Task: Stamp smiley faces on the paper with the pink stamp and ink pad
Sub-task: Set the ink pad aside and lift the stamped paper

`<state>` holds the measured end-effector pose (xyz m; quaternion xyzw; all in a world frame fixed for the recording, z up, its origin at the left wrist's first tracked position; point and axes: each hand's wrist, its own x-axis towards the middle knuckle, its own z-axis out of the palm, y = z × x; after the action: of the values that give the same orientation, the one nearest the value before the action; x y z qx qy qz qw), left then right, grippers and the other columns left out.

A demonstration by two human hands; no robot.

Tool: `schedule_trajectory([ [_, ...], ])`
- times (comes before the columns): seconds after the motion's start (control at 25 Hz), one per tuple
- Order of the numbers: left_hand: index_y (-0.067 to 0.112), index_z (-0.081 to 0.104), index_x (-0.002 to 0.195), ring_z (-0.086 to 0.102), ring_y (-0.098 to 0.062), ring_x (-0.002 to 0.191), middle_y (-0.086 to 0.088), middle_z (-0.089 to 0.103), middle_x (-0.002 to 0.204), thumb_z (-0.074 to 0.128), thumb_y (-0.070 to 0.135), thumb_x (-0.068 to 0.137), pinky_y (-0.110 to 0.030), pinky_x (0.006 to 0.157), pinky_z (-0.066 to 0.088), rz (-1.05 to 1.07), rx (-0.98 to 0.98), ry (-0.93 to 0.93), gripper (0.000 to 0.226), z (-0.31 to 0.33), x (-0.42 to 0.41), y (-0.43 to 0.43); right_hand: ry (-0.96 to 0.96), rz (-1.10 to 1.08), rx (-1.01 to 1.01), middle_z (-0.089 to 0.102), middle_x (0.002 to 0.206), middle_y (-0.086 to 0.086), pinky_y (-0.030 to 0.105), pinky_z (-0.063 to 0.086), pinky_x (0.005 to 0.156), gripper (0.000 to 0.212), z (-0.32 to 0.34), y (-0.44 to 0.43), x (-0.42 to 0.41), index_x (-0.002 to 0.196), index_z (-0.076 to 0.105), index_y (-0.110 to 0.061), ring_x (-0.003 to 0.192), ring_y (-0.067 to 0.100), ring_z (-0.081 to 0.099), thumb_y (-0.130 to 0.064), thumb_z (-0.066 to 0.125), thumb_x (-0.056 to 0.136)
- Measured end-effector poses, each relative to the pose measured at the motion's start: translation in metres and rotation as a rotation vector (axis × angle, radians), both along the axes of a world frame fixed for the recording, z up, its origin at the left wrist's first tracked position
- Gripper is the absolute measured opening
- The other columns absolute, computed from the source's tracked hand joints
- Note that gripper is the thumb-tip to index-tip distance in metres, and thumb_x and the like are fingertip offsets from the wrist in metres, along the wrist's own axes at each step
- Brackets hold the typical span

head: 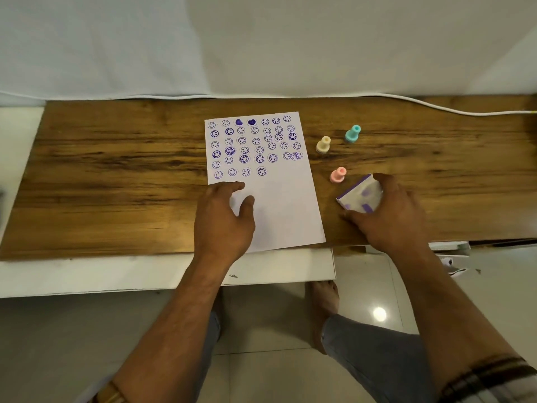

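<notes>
The paper (263, 181) lies on the desk (116, 175), its upper half filled with rows of purple smiley prints and two solid hearts; the lower half is blank. The left hand (225, 216) rests on the sheet's lower left part, fingers loosely spread, grasping nothing, apparently pinning it. The right hand (389, 212) is closed around the ink pad (360, 196), a white case smeared with purple that looks tipped up off the desk, at about 3 o'clock from the paper's blank area. The pink stamp (337, 175) stands upright just beside the pad, at its 10 o'clock, untouched. A cream stamp (323, 144) and a teal stamp (352, 133) stand further off toward 12 o'clock.

Risks from here, as I judge them: the pad sits so near the pink stamp that shifting it could knock the stamp over or roll it away. Ink on the case may foul the fingers and smudge the blank paper. With three similar stamps close together, the wrong one could be picked up. If the left hand lifts, the sheet, whose near edge sits at the desk's edge, may slide and blur or overlap prints, as already shows at the right end of the fifth row.
</notes>
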<state>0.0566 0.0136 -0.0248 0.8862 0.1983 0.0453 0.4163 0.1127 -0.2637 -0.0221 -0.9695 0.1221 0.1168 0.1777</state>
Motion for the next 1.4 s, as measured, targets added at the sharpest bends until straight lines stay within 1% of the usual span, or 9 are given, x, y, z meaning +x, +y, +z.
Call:
schedule_trajectory([
  [0.12,0.018,0.057,0.141,0.044,-0.029,0.140,-0.009,0.051,0.150,0.070,0.033,0.093,-0.034,0.110,0.036,-0.013,0.147,0.069,0.052,0.000,-0.003,0.002,-0.124,0.004,-0.035,0.050,0.150,0.010,0.058,0.047,0.105,0.087,0.005,0.013,-0.005,0.148,0.037,-0.028,0.136,0.037,0.046,-0.054,0.083,0.078],
  [0.24,0.014,0.035,0.156,0.030,-0.034,0.149,-0.016,0.037,0.161,0.065,0.042,0.094,-0.042,0.120,0.025,0.019,0.210,0.200,0.075,0.000,-0.003,0.002,-0.380,0.180,0.164,0.063,0.133,0.003,0.039,0.050,0.089,0.053,0.006,0.057,-0.022,0.130,0.052,-0.038,0.122,0.029,0.058,-0.044,0.080,0.085],
  [0.4,0.011,0.008,0.163,0.026,-0.030,0.155,-0.011,0.027,0.169,0.058,0.050,0.096,-0.040,0.125,0.018,-0.048,0.209,0.267,0.092,-0.003,-0.007,-0.006,-0.143,0.442,0.067,0.051,0.156,-0.001,0.043,0.042,0.110,0.057,-0.014,0.093,-0.039,0.145,0.056,-0.027,0.139,0.026,0.046,-0.044,0.071,0.093],
  [0.6,0.028,0.035,0.155,0.063,-0.002,0.120,0.011,0.066,0.132,0.077,0.040,0.087,-0.037,0.105,0.053,0.208,-0.390,0.089,0.080,0.009,0.007,-0.003,-0.122,0.436,0.071,0.048,0.158,-0.004,0.044,0.041,0.113,0.059,-0.017,0.091,-0.038,0.146,0.056,-0.028,0.141,0.025,0.044,-0.046,0.071,0.092],
  [0.72,0.022,0.067,0.127,0.076,-0.016,0.102,0.007,0.079,0.113,0.083,0.024,0.083,-0.042,0.093,0.060,0.397,-0.797,0.077,0.046,0.002,0.012,0.016,-0.122,0.429,0.086,0.050,0.156,-0.005,0.044,0.042,0.112,0.059,-0.018,0.089,-0.038,0.145,0.057,-0.028,0.140,0.025,0.046,-0.046,0.072,0.091],
  [0.92,0.020,0.077,0.106,0.074,-0.019,0.090,0.007,0.078,0.095,0.071,0.014,0.089,-0.028,0.080,0.052,0.310,-0.263,0.157,0.019,-0.007,0.006,0.031,-0.138,0.329,0.208,0.056,0.150,-0.004,0.042,0.047,0.105,0.058,-0.015,0.090,-0.035,0.145,0.055,-0.029,0.133,0.024,0.053,-0.043,0.072,0.092],
  [1.12,0.025,0.075,0.092,0.069,0.010,0.070,0.023,0.076,0.075,0.071,0.003,0.092,-0.008,0.061,0.050,0.372,-0.553,0.016,0.022,-0.006,0.011,0.044,-0.213,0.042,0.435,0.066,0.128,-0.014,0.028,0.052,0.082,0.048,-0.008,0.088,-0.021,0.138,0.057,-0.032,0.107,0.014,0.065,-0.044,0.070,0.094],
  [1.28,0.026,0.077,0.101,0.075,0.003,0.081,0.019,0.081,0.093,0.069,0.004,0.093,-0.013,0.066,0.055,0.363,-0.722,0.034,0.025,-0.008,0.012,0.047,-0.163,-0.134,0.701,0.066,0.085,-0.037,0.019,0.047,0.066,0.011,-0.005,0.079,-0.011,0.099,0.068,-0.045,0.083,-0.003,0.065,-0.040,0.075,0.091],
  [1.4,0.024,0.076,0.100,0.075,0.002,0.077,0.020,0.081,0.085,0.069,0.003,0.093,-0.012,0.062,0.055,0.368,-0.727,0.023,0.024,-0.011,0.013,0.044,-0.157,-0.169,0.767,0.067,0.072,-0.038,0.020,0.047,0.063,0.016,-0.006,0.077,-0.008,0.080,0.069,-0.044,0.079,-0.009,0.066,-0.035,0.079,0.089],
])
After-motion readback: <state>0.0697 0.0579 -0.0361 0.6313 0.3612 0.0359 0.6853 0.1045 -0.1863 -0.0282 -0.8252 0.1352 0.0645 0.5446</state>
